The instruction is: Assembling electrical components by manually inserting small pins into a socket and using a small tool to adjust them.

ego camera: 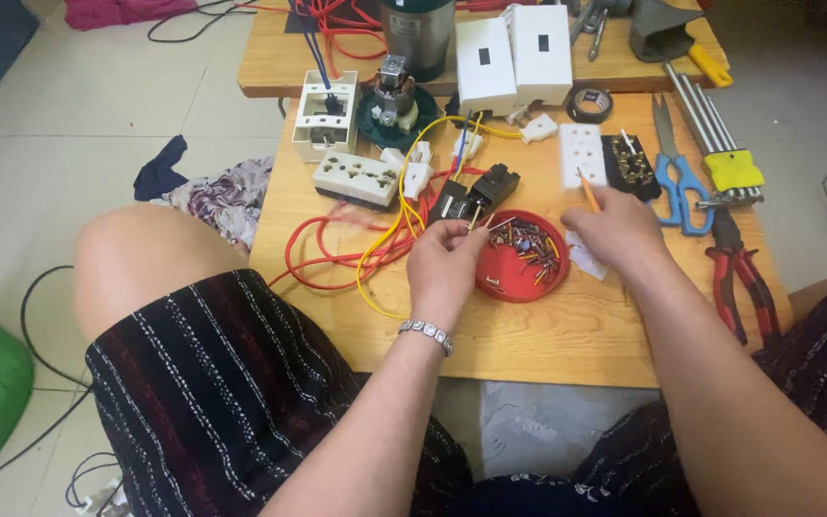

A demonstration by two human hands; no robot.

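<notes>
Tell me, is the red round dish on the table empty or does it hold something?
Not empty. The red dish holds a loose heap of small screws and metal parts, mostly on its far side; the near part is bare.

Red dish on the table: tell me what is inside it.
The red dish holds a loose pile of small metal screws and coloured wire bits. The left hand covers its left edge, so anything under there is hidden.

My one camera sits on my head, looking steeply down and forward over my knees at the low wooden tabletop [567, 335], close enough that my forearms fill the lower frame.
</notes>
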